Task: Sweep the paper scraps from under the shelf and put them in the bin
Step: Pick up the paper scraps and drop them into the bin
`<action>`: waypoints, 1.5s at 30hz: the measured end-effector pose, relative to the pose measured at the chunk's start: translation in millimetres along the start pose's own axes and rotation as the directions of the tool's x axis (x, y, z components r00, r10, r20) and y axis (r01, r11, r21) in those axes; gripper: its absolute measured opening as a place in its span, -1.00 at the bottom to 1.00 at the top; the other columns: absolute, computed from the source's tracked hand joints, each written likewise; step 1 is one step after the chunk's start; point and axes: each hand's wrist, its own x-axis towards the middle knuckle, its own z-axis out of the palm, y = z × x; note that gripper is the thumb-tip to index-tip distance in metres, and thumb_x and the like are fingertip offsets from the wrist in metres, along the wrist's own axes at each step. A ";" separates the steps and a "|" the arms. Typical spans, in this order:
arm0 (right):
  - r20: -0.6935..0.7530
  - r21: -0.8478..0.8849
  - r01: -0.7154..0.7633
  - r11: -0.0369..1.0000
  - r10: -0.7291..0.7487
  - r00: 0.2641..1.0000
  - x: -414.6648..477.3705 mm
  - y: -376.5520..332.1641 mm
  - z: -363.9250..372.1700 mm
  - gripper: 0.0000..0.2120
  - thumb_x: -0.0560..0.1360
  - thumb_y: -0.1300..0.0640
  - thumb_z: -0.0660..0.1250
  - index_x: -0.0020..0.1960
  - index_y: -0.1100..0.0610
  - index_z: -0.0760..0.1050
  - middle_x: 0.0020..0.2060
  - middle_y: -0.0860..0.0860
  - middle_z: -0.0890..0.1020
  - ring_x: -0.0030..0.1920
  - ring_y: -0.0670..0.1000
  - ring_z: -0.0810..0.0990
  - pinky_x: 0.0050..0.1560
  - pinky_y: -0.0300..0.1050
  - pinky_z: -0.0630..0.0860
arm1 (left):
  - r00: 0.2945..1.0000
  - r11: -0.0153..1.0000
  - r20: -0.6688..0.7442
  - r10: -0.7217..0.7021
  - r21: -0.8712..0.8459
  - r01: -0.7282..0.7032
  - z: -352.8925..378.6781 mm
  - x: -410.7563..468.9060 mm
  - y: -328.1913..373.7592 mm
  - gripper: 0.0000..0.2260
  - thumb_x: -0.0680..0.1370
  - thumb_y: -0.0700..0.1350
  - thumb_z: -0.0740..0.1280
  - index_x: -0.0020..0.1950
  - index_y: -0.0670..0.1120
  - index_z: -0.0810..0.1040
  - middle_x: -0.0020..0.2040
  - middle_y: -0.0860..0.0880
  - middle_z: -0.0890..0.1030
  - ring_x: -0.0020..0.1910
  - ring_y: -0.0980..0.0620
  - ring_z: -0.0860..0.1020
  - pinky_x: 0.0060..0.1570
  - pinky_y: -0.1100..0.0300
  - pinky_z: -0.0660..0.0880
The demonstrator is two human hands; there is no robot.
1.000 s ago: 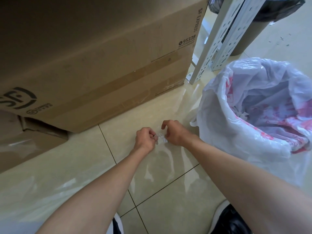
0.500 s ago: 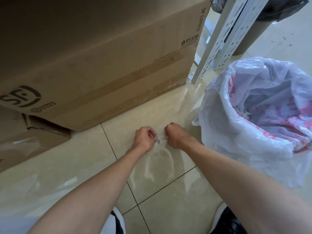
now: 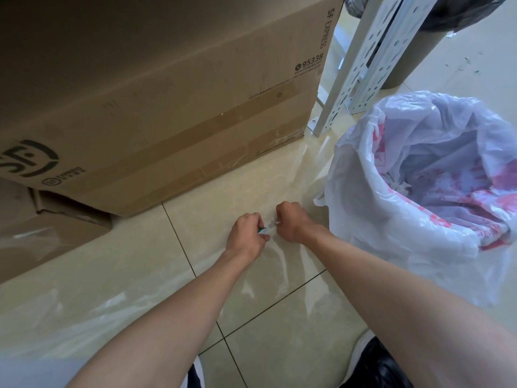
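Down on the glossy floor tiles [image 3: 279, 345], at about ten o'clock from the person's hands, a big cardboard box [image 3: 167, 107] sits hard against the floor, with a dented second box [image 3: 42, 233] tucked at nine o'clock. Moving rightward, the left hand [image 3: 247, 238] is curled tight around a small paper scrap [image 3: 263, 231] with a green edge peeping out beside the thumb. Half a second ago no green showed there, so the hand has turned or gathered a little more, and the scrap now sits pinched rather than lying loose. Just beside it, the right hand [image 3: 293, 221] is also clenched, knuckles up, with a few pale bits [image 3: 272, 224] in the gap between the two fists; whether those bits are gripped or only trapped against the tile I cannot tell. Both fists have stayed almost in place over the last second, merely closing in on each other.

At one o'clock stands the white metal shelf leg [image 3: 361, 65], and at three o'clock, close to the right forearm, the bin [image 3: 391, 205] with its white and red bag gapes open. To my eye the gathering is nearly finished, and a short lift to the right should drop the scraps in. Tiny flecks [image 3: 464, 63] far off at two o'clock look left for later.
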 end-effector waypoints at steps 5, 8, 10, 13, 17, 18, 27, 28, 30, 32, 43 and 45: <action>0.008 0.001 -0.011 1.000 0.011 1.000 -5.0 1.5 -1.0 -0.92 0.44 0.30 0.21 -0.10 0.16 0.39 0.02 0.18 0.53 -0.03 0.21 0.56 -0.18 -0.11 0.43 | 0.998 0.996 0.057 -0.028 0.087 0.023 3.8 -4.7 4.3 -0.89 0.53 -0.21 0.30 0.03 -0.13 0.57 0.08 -0.14 0.58 0.04 -0.18 0.57 -0.08 0.11 0.47; 0.004 -0.012 -0.015 1.000 0.015 1.000 -10.1 2.6 -4.8 -0.95 0.47 0.26 0.25 -0.07 0.17 0.40 0.03 0.18 0.53 -0.02 0.21 0.56 -0.17 -0.10 0.44 | 0.996 0.991 0.083 -0.034 0.136 0.022 4.7 -5.1 8.3 -0.84 0.56 -0.23 0.25 0.11 -0.19 0.55 0.17 -0.19 0.53 0.13 -0.21 0.54 0.00 0.08 0.47; -0.008 -0.017 -0.019 1.000 0.019 1.000 -14.7 1.7 -11.0 -0.90 0.49 0.21 0.29 -0.03 0.20 0.42 0.06 0.18 0.52 0.00 0.21 0.56 -0.15 -0.09 0.45 | 0.995 0.987 0.076 -0.063 0.151 0.051 1.3 -5.7 10.0 -0.81 0.58 -0.21 0.23 0.14 -0.21 0.54 0.20 -0.23 0.52 0.17 -0.23 0.52 0.06 0.06 0.48; -0.021 -0.050 -0.025 0.998 0.024 0.999 -24.8 -1.9 -25.5 -0.84 0.49 0.22 0.29 0.06 0.21 0.43 0.10 0.16 0.50 0.04 0.21 0.55 -0.13 -0.09 0.41 | 0.993 0.988 0.042 -0.113 0.113 0.108 -10.2 -7.2 11.2 -0.79 0.60 -0.17 0.21 0.16 -0.21 0.54 0.23 -0.25 0.50 0.20 -0.24 0.50 0.09 0.11 0.45; -0.040 -0.080 -0.041 0.996 0.038 0.998 -43.0 -14.1 -51.2 -0.76 0.49 0.24 0.25 0.16 0.22 0.40 0.17 0.17 0.47 0.13 0.22 0.52 -0.08 -0.08 0.38 | 0.990 0.990 -0.007 -0.142 0.017 0.142 -43.6 -12.7 19.6 -0.82 0.59 -0.19 0.22 0.09 -0.22 0.56 0.18 -0.24 0.54 0.16 -0.22 0.54 0.03 0.17 0.44; -0.042 -0.080 -0.035 0.996 0.032 0.999 -47.3 -18.9 -57.6 -0.75 0.49 0.25 0.26 0.16 0.24 0.40 0.17 0.18 0.47 0.14 0.22 0.53 -0.09 -0.08 0.39 | 0.990 0.990 -0.024 -0.139 -0.011 0.139 -53.5 -13.7 22.8 -0.84 0.59 -0.20 0.23 0.06 -0.22 0.57 0.16 -0.23 0.56 0.13 -0.20 0.55 0.02 0.18 0.44; -0.243 -0.135 0.075 0.988 -0.107 0.964 -91.3 -58.4 -143.9 -0.78 0.48 0.28 0.23 0.12 0.25 0.43 0.11 0.21 0.53 0.12 0.20 0.54 -0.04 -0.05 0.47 | 0.968 0.966 -0.245 -0.043 -0.258 -0.023 -143.8 -32.7 97.1 -0.95 0.51 -0.17 0.42 -0.12 -0.09 0.57 0.10 -0.18 0.57 0.02 -0.07 0.52 -0.06 0.26 0.38; -0.284 -0.130 0.083 0.988 -0.117 0.952 -97.2 -57.7 -157.8 -0.76 0.47 0.29 0.23 0.13 0.25 0.44 0.10 0.21 0.55 0.12 0.20 0.55 -0.02 -0.04 0.49 | 0.963 0.963 -0.270 -0.022 -0.266 -0.053 -153.1 -34.8 109.6 -0.94 0.50 -0.17 0.43 -0.13 -0.09 0.58 0.10 -0.17 0.58 -0.01 -0.06 0.53 -0.08 0.26 0.39; -0.349 -0.104 0.098 0.990 -0.129 0.928 -112.9 -53.4 -185.7 -0.74 0.48 0.31 0.23 0.16 0.26 0.46 0.08 0.18 0.56 0.11 0.19 0.55 -0.01 -0.05 0.47 | 0.955 0.952 -0.296 0.028 -0.283 -0.115 -168.4 -41.2 137.9 -0.89 0.48 -0.19 0.45 -0.21 -0.08 0.57 0.07 -0.17 0.60 -0.05 -0.04 0.55 -0.11 0.26 0.39; -0.406 -0.088 0.090 0.992 -0.118 0.906 -127.5 -42.7 -212.2 -0.76 0.49 0.31 0.25 0.15 0.26 0.47 0.03 0.17 0.56 0.07 0.18 0.56 -0.08 -0.08 0.42 | 0.950 0.941 -0.301 0.080 -0.291 -0.172 -176.5 -47.8 168.3 -0.85 0.47 -0.20 0.48 -0.26 -0.06 0.56 0.05 -0.14 0.62 -0.02 -0.04 0.55 -0.07 0.26 0.41; -0.495 -0.161 -0.252 0.954 0.143 0.857 -179.7 75.0 -266.2 -0.68 0.37 0.16 0.49 -0.03 0.15 0.38 -0.03 0.14 0.47 -0.02 0.21 0.56 -0.19 -0.08 0.39 | 0.947 0.899 -0.033 0.318 -0.308 -0.312 -108.8 -65.4 270.6 -0.72 0.41 -0.19 0.55 0.03 -0.14 0.54 0.00 -0.12 0.59 0.00 -0.07 0.60 0.05 0.03 0.60; -0.475 -0.163 -0.274 0.948 0.168 0.864 -179.6 83.8 -259.9 -0.63 0.34 0.15 0.53 -0.01 0.14 0.38 -0.03 0.14 0.46 -0.05 0.19 0.55 -0.17 -0.07 0.42 | 0.940 0.894 -0.030 0.340 -0.298 -0.333 -97.8 -63.4 269.0 -0.70 0.43 -0.16 0.54 0.06 -0.12 0.50 0.02 -0.10 0.58 0.00 -0.04 0.58 0.02 0.10 0.59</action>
